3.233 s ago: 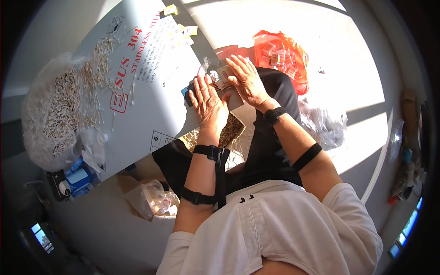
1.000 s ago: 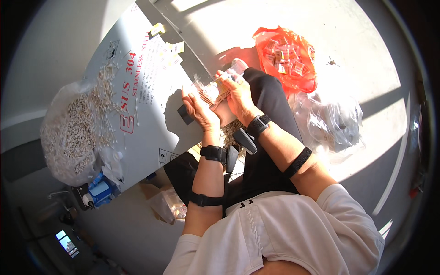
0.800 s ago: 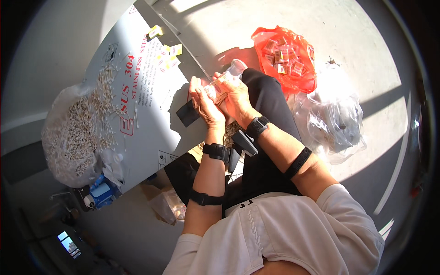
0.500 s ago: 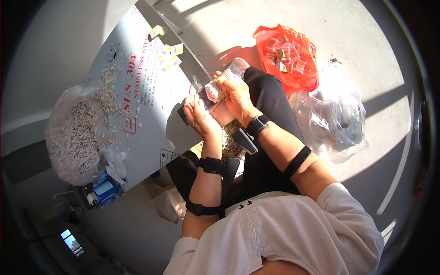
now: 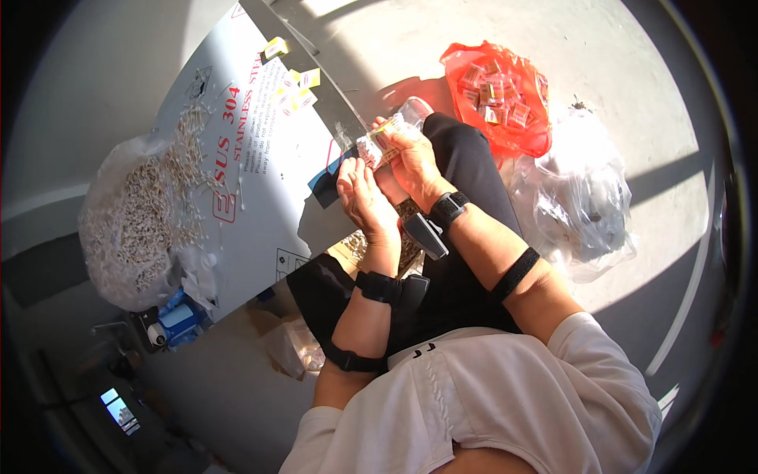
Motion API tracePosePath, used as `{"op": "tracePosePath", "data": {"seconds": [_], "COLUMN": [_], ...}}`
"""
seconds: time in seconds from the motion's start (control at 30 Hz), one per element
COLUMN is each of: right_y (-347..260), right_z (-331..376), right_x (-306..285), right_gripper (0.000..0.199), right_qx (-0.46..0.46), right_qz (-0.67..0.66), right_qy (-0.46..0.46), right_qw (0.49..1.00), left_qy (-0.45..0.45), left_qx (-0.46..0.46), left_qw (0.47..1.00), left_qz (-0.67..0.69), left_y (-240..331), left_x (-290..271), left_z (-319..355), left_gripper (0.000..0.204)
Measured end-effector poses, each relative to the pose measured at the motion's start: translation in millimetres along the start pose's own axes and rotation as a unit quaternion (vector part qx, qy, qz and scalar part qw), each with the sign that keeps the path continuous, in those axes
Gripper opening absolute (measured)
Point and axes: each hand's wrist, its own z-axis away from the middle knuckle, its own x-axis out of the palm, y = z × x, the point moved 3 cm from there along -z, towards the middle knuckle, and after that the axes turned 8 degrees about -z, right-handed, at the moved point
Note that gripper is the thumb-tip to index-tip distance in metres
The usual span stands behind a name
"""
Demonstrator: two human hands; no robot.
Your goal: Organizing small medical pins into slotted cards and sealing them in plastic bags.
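Sunlit concrete floor, grey sheet (image 5: 260, 189) across lap as work surface | right hand (image 5: 410, 154) closed on clear packet (image 5: 377, 144), raised for access | left hand (image 5: 362, 193) fingers at packet, grip unclear | red bag (image 5: 497, 95) near for finished packs

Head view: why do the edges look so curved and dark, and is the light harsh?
Head view: fisheye lens bends the sheet's straight edges and blackens the rim; hard low sunlight glares on the floor, hands and orange bag, with sharp shadow bands; the lower left lies dim.
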Motion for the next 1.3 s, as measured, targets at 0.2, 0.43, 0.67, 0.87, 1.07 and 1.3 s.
{"op": "tracePosePath", "data": {"seconds": [0.2,0.43,0.67,0.87,1.07,1.3], "right_y": [-4.7,-5.3,-3.2,-5.6,-4.7,-3.4], "right_z": [-2.9,0.3,7.6,0.8,-4.1,-5.5], "right_x": [-2.4,-1.2,8.4,-1.4,0.0,-1.8], "right_gripper": [0.023,0.034,0.040,0.036,0.024,0.030], "right_qx": [0.010,0.001,0.068,0.034,0.041,0.005], "right_qz": [-0.043,-0.022,-0.039,-0.041,-0.119,-0.090], "right_qy": [0.012,0.020,0.019,-0.006,0.010,-0.002], "right_qw": [0.999,1.000,0.997,0.999,0.992,0.996], "left_qy": [-0.120,-0.111,-0.154,-0.094,-0.076,-0.074], "left_qx": [0.036,0.059,0.019,0.013,0.024,0.002], "left_qw": [0.991,0.991,0.987,0.991,0.994,0.996], "left_qz": [0.039,0.041,0.045,0.093,0.075,0.050], "left_y": [6.0,-1.4,-0.9,-2.3,4.4,6.3], "left_x": [2.2,15.0,40.3,28.9,21.7,29.5], "left_z": [-25.6,-25.6,-17.8,-26.5,-46.1,-40.1], "left_gripper": [0.072,0.076,0.077,0.070,0.071,0.073]}}
